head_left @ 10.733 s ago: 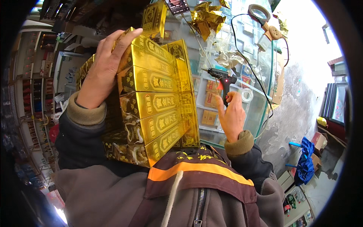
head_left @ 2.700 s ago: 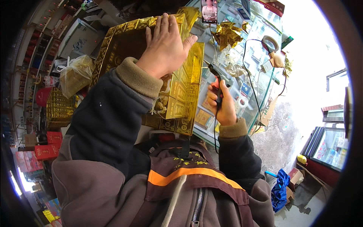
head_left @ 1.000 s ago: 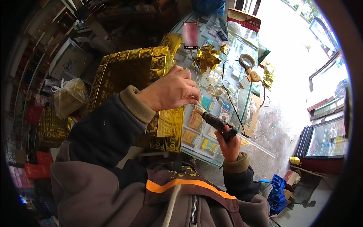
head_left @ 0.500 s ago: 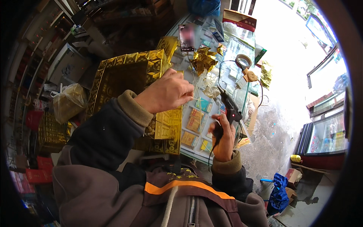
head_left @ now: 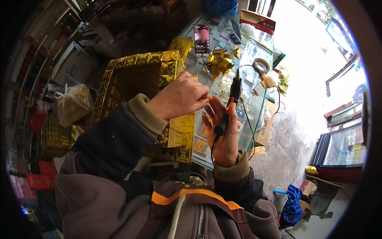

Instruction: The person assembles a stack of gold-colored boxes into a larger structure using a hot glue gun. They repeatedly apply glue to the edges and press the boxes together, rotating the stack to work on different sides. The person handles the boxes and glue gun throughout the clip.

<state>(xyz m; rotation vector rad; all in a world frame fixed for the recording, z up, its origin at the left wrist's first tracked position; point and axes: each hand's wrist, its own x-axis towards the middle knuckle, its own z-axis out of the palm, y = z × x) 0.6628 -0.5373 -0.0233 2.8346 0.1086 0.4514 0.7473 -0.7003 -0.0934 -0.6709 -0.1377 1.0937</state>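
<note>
A black hot glue gun [head_left: 235, 88] with an orange trigger lies against my right hand [head_left: 227, 145], its nozzle upward and its cord hanging from the handle. The thumb lies along it, while the other fingers extend toward my left hand [head_left: 179, 97]. That hand is closed in a pinch, its fingertips meeting those of the right; whatever they pinch is too small to make out. Under and behind my left hand stands a gold foil-covered box [head_left: 137, 59], its middle dark and recessed. Crumpled gold foil [head_left: 219, 63] rests on the glass counter beyond the hands.
The glass display counter [head_left: 199, 159] holds small packets. On it are a lit phone [head_left: 201, 38], a tape roll [head_left: 261, 65], a plug with cord [head_left: 268, 81] and a red-and-white box [head_left: 258, 22]. A bagged package [head_left: 73, 104] sits left; a blue umbrella [head_left: 292, 205] lies lower right.
My right hand has moved left with the glue gun, up to my left fingertips. The gun's nozzle has turned more upright, and the right fingers have spread. My left hand has shifted slightly right.
</note>
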